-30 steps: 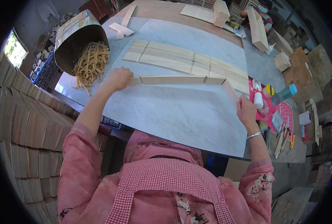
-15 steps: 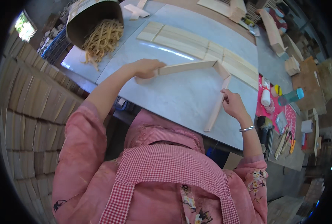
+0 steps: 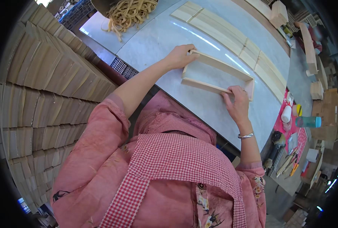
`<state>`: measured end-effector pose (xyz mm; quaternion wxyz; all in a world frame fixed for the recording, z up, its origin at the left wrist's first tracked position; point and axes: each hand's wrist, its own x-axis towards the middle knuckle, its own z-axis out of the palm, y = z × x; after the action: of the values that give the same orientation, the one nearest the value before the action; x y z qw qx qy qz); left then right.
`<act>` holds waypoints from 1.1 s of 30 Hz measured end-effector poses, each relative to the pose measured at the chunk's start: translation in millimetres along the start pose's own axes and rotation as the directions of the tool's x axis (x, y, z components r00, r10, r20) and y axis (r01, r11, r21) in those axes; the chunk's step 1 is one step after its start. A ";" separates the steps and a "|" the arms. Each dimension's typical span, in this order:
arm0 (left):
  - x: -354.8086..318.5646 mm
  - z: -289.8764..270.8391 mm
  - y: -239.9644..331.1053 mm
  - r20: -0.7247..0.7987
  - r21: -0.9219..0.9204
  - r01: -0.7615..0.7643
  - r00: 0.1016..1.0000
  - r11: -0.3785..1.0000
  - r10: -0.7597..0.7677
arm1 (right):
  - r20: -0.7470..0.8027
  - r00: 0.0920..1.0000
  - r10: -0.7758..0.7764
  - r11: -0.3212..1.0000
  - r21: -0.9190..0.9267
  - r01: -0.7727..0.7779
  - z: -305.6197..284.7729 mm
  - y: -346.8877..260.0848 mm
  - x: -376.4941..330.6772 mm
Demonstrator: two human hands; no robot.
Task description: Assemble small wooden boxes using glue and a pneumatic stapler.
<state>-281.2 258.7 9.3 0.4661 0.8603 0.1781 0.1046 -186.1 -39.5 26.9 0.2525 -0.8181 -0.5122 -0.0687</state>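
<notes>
A long, shallow wooden frame (image 3: 224, 67) of thin pale slats rests on the pale tabletop, its four sides folded into a near rectangle. At its left end my left hand (image 3: 181, 57) grips the far corner, fingers closed over the short side. My right hand (image 3: 236, 100) holds the near long slat close to the right end, thumb and fingers pinching it. The near left corner looks slightly apart, with the slat's end free of the short side. A silver bangle (image 3: 245, 136) circles my right wrist.
Flat wooden boards (image 3: 218, 32) lie in a row beyond the frame. Tan bands (image 3: 129, 15) spill from a container at the far left. A pink cloth with a white bottle (image 3: 286, 114) and a teal bottle (image 3: 308, 121) is at right. Stacked wood (image 3: 43, 91) stands left.
The slats have gone from an open bent chain to a nearly closed rectangle. My left hand moved to the corner, and my right hand shifted along the near side. The view has turned.
</notes>
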 end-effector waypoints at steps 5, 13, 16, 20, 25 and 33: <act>-3.2 5.9 -0.7 -0.073 -0.007 0.012 0.997 1.000 -0.012 | -0.020 1.000 0.010 1.000 -0.008 -0.010 4.1 -0.3 3.3; -18.4 1.2 9.4 0.001 -0.126 0.088 0.996 0.988 -0.089 | -0.031 0.999 0.015 1.000 -0.021 -0.016 5.6 -2.6 2.8; -33.6 -11.2 4.6 0.140 -0.533 0.131 0.988 0.836 -0.066 | -0.029 0.999 0.032 0.998 -0.051 -0.034 4.8 -5.1 3.6; -40.6 -19.2 -18.8 0.270 -0.318 0.011 0.960 0.948 0.079 | 0.027 0.998 0.064 0.995 -0.073 -0.062 2.4 -4.9 2.7; -39.2 -24.5 -18.7 0.287 -0.244 -0.061 0.949 0.968 0.132 | 0.031 0.996 -0.087 0.996 0.009 0.087 5.5 -40.6 29.3; -38.6 -13.4 -21.4 0.221 -0.383 -0.150 0.943 0.911 0.248 | 0.109 0.947 -0.303 0.936 0.219 0.275 50.9 -77.3 54.8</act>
<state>-325.6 264.2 -1.9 0.6226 0.7797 0.0027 0.0668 -235.4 56.0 29.8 0.2840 -0.7068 -0.6479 0.0047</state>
